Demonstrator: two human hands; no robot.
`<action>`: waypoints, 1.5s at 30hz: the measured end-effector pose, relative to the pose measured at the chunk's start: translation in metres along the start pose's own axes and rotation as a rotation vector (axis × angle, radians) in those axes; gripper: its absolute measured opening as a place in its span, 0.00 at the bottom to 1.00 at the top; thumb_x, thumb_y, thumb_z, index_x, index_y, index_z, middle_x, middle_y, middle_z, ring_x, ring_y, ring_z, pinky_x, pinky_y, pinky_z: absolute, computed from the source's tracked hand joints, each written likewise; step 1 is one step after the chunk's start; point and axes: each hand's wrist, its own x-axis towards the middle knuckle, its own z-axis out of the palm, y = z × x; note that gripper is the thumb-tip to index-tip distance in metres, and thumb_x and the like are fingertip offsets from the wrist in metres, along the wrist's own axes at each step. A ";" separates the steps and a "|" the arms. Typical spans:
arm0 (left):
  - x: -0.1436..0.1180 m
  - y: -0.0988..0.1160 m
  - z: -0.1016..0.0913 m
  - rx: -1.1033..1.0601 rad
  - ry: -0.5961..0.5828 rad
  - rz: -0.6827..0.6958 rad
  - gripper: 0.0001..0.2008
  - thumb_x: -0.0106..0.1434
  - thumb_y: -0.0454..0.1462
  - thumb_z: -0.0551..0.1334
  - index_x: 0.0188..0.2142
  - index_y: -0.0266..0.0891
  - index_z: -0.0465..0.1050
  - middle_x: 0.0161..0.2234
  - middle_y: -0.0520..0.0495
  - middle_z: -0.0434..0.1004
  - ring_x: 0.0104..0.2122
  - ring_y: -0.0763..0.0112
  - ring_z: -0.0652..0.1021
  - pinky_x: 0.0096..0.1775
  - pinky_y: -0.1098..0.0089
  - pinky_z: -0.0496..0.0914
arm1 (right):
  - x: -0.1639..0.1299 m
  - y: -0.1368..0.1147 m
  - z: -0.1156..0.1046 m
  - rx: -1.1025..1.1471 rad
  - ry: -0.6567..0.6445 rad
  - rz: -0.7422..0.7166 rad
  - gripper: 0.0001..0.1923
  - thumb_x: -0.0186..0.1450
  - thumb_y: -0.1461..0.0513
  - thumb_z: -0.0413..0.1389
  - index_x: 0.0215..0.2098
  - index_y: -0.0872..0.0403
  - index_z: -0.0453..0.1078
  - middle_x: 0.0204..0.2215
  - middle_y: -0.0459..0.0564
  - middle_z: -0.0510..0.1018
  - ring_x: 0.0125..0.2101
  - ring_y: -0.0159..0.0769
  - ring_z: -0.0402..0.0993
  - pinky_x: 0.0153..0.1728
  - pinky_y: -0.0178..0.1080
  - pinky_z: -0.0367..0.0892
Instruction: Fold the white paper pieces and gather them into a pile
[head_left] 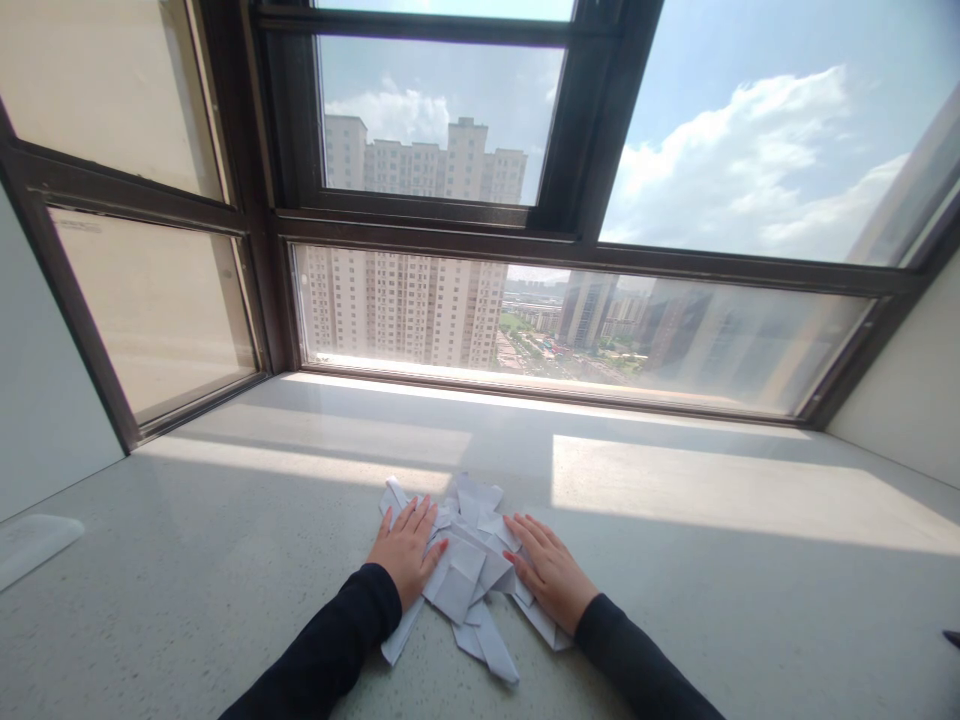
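A loose heap of folded white paper pieces (459,580) lies on the pale speckled sill (247,580), between my two hands. My left hand (405,548) rests on the heap's left side, palm down with the fingers stretched out. On the opposite side my right hand (550,570) lies flat over the papers, fingers extended and thumb apart. Several folded strips poke out from beneath the hands toward the front and the back. The pieces overlap, so the shape of each one is partly hidden.
Dark window frames (435,220) rise behind the sill, with tall buildings outside. A whitish translucent object (37,545) sits at the left edge, and the tip of a dark object (951,637) shows at the far right. Sunlit patches (675,475) fall across the sill.
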 end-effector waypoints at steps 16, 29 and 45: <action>0.000 0.002 -0.004 -0.009 -0.026 -0.007 0.25 0.58 0.45 0.41 0.52 0.36 0.54 0.54 0.44 0.51 0.53 0.61 0.53 0.50 0.54 0.49 | 0.000 0.000 -0.001 -0.022 -0.004 -0.005 0.22 0.59 0.55 0.41 0.49 0.55 0.59 0.47 0.54 0.65 0.48 0.42 0.57 0.45 0.45 0.58; 0.000 0.003 -0.003 0.015 -0.034 -0.004 0.25 0.58 0.45 0.41 0.52 0.36 0.54 0.54 0.44 0.50 0.53 0.61 0.53 0.50 0.54 0.50 | 0.001 -0.001 -0.002 -0.016 -0.027 -0.002 0.22 0.59 0.56 0.42 0.49 0.57 0.59 0.47 0.55 0.65 0.49 0.43 0.57 0.46 0.46 0.58; 0.000 0.004 -0.005 0.021 -0.059 -0.007 0.25 0.59 0.45 0.40 0.53 0.35 0.52 0.55 0.45 0.49 0.54 0.62 0.52 0.51 0.54 0.48 | 0.000 0.001 -0.001 0.022 -0.016 0.014 0.22 0.59 0.55 0.42 0.49 0.55 0.59 0.47 0.55 0.65 0.49 0.43 0.57 0.46 0.46 0.57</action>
